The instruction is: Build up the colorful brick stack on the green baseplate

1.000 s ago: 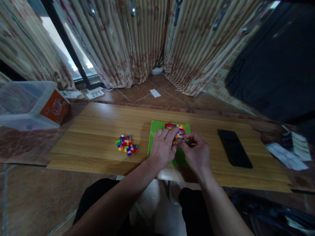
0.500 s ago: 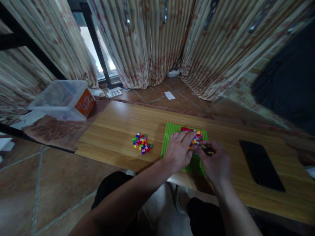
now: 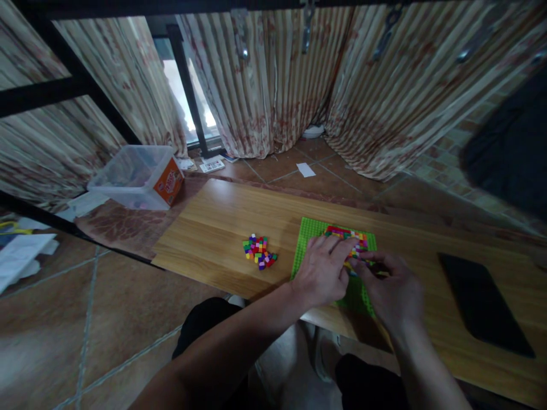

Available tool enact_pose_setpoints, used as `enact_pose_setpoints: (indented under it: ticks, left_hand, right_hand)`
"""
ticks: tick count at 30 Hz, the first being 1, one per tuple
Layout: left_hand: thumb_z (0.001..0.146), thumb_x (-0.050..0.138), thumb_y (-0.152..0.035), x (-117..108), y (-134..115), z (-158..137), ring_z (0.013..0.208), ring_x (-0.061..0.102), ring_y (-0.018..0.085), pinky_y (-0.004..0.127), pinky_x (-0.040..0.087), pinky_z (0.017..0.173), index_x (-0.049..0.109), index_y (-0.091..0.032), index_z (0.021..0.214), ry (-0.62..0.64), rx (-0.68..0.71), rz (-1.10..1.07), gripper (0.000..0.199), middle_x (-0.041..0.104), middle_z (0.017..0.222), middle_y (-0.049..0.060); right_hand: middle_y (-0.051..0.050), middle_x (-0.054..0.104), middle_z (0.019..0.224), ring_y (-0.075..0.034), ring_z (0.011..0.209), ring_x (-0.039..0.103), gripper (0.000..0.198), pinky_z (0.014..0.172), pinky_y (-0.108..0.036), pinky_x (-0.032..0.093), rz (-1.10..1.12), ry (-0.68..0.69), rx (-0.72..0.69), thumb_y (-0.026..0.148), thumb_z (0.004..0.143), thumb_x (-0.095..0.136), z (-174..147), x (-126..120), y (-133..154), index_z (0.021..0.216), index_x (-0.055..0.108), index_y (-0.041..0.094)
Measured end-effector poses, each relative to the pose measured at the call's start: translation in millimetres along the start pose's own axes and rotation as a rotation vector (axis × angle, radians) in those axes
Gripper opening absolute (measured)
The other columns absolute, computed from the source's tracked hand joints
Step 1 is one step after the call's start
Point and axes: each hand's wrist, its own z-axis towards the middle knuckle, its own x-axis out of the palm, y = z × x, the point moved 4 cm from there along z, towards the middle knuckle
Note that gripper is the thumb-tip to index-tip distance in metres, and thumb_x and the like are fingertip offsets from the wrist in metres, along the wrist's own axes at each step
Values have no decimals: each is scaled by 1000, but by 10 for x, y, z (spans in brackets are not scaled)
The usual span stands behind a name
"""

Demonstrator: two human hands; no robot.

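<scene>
A green studded baseplate (image 3: pixel 310 232) lies on a wooden board (image 3: pixel 222 228). Small bricks of many colours (image 3: pixel 347 234) are fixed in rows on its far part. My left hand (image 3: pixel 323 270) rests flat on the plate, fingertips touching the bricks. My right hand (image 3: pixel 395 290) sits beside it on the right, thumb and forefinger pinched at the edge of the brick patch; whether a brick is between them is hidden. A loose pile of coloured bricks (image 3: pixel 258 252) lies on the board to the left of the plate.
A black phone (image 3: pixel 485 304) lies on the board at the right. A clear plastic box (image 3: pixel 134 176) with an orange label stands on the floor at the left. Striped curtains (image 3: pixel 277 80) hang behind. Papers (image 3: pixel 19 256) lie at the far left.
The view has swung left and tilted, so the board and hands sit further right in the picture. Both hands stay at the brick patch on the plate.
</scene>
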Motion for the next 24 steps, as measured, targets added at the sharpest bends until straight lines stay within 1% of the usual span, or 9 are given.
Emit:
enact_pose_setpoints:
  ticks: [6,9,12,15,17,18,21,22,24]
  left_hand:
    - [76,51,-12,-161,102,-48,105,56,24,41,44,95,50,-17,131,-65,-32,-30,55,62,112,9]
    - [72,51,-8,-367,244,-37,103,57,23,41,45,95,52,-18,130,-131,-85,-21,58,64,107,8]
    - [69,49,-4,-653,527,-34,98,59,21,37,48,91,57,-17,123,-189,-188,-2,56,65,102,7]
    - [69,48,-4,-955,937,-86,87,61,19,33,50,83,63,-15,114,-172,-342,37,49,66,98,7]
    - [68,48,-4,-1144,1213,-180,82,60,18,31,48,80,67,-13,106,-152,-491,52,43,67,92,6]
    - [68,49,-5,-1210,1323,-241,80,60,17,29,47,78,68,-14,99,-105,-561,41,38,67,88,5]
    - [65,54,-8,-1362,1454,-436,67,56,15,26,45,69,68,-14,73,-39,-625,29,17,60,65,-1]
    - [65,55,-9,-1386,1451,-504,65,54,14,26,44,67,67,-14,69,-29,-645,26,13,58,61,-2]
    - [64,57,-9,-1403,1410,-632,64,53,13,24,44,65,68,-15,70,-45,-692,24,14,58,59,-3]
  right_hand:
    - [-6,62,84,-16,64,55,35,60,-31,42,5,11,22,54,76,63,-3,3,4,80,69,19]
    - [-6,64,86,-16,63,56,37,60,-31,42,29,26,51,56,74,65,2,8,-25,80,69,20]
    - [-6,65,86,-17,66,57,37,62,-32,43,54,27,55,56,71,69,8,9,-64,80,70,20]
    - [-6,67,88,-17,70,59,35,65,-31,45,107,29,65,54,71,70,10,0,-87,81,71,20]
    - [-5,69,84,-17,69,60,33,65,-30,45,178,-5,102,52,73,69,8,-28,-94,80,71,20]
    - [-4,69,80,-17,68,60,32,64,-30,45,217,-35,123,51,75,68,8,-49,-95,79,71,20]
    - [-3,67,72,-18,67,61,29,64,-30,46,285,-116,144,48,77,66,8,-112,-92,74,70,20]
    - [-3,68,72,-18,68,62,28,65,-30,46,288,-122,136,48,77,65,9,-127,-93,73,70,20]
    - [-4,69,75,-19,71,63,29,66,-31,46,279,-109,106,48,78,65,11,-147,-107,74,71,20]
